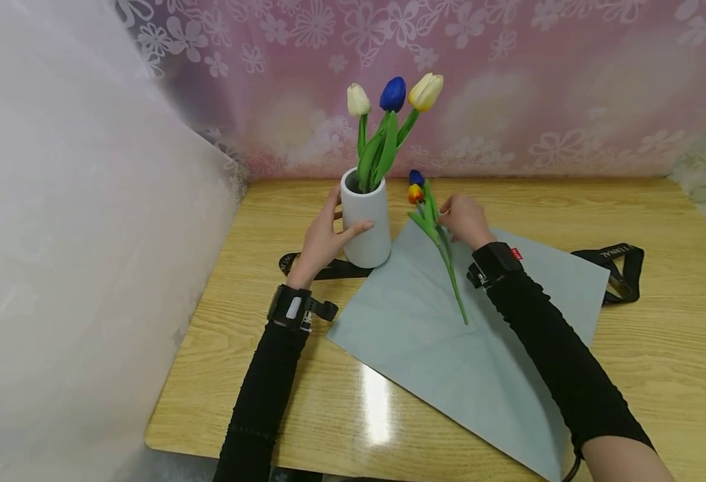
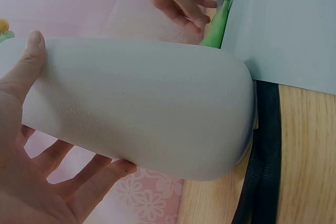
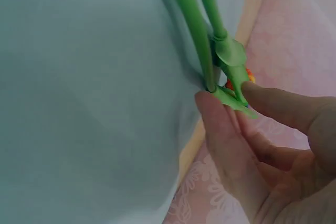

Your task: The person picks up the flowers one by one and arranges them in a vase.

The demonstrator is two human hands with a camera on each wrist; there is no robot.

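Observation:
A tall white vase (image 1: 366, 224) stands on the table, slightly tilted in the head view, with three tulips (image 1: 383, 150) in it, two pale yellow and one blue. My left hand (image 1: 323, 237) holds it from the left, thumb across the front and fingers round the far side. To its right, a blue tulip (image 1: 416, 177) and an orange-red tulip (image 1: 415, 194) lie with green stems (image 1: 454, 284) toward me. My right hand (image 1: 466, 217) is at their leaves; its thumb and forefinger stand apart on either side of a leaf (image 3: 233, 100), fingertips right at it.
A large grey-blue sheet (image 1: 449, 375) lies under the stems on the wooden table (image 1: 678, 375). One black strap (image 1: 343, 270) runs by the vase's foot, another strap (image 1: 627, 274) at the sheet's right corner. A pink floral curtain (image 1: 510, 100) hangs behind; white cloth (image 1: 76, 268) hangs left.

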